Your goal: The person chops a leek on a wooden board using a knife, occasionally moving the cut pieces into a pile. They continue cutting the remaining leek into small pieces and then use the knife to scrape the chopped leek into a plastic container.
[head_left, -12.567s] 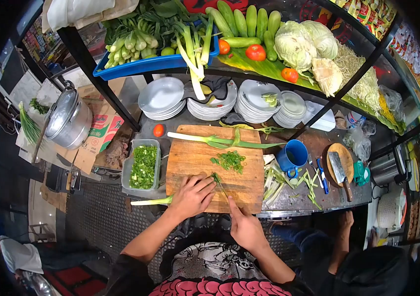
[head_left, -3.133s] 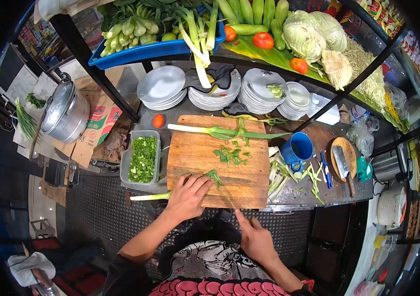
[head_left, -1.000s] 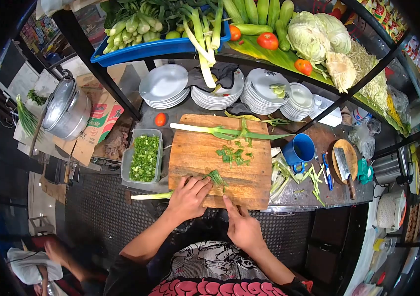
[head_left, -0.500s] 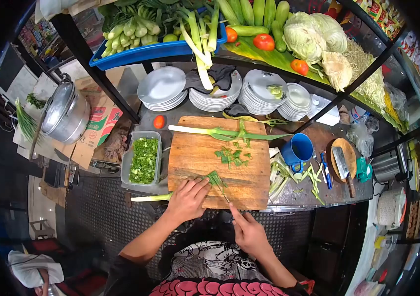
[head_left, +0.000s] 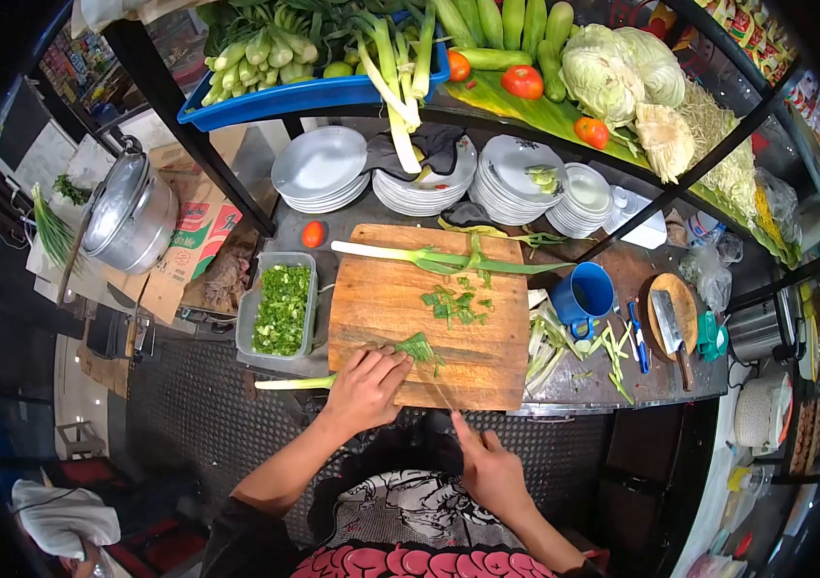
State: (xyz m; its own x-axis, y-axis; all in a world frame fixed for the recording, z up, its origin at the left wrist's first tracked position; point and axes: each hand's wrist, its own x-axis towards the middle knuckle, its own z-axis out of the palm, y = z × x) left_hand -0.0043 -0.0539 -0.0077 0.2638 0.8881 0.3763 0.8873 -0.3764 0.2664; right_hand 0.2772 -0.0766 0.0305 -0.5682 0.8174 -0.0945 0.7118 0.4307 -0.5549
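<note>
My left hand presses a leek onto the lower part of the wooden cutting board; the white end sticks out to the left and the green end to the right. My right hand is closed round a knife, its thin blade pointing up and left over the board's lower edge, a little apart from the green end. Another leek lies across the top of the board, above cut green pieces. Left of the board stands a plastic container of chopped greens.
Stacked plates stand behind the board, with a tomato nearby. To the right are a blue mug, leek scraps and a cleaver on a round board. A vegetable shelf with a blue tray hangs above.
My right hand has moved slightly down with the knife, drawing the blade away from the green leek end. My left hand stays nearly in place. The view has shifted slightly.
</note>
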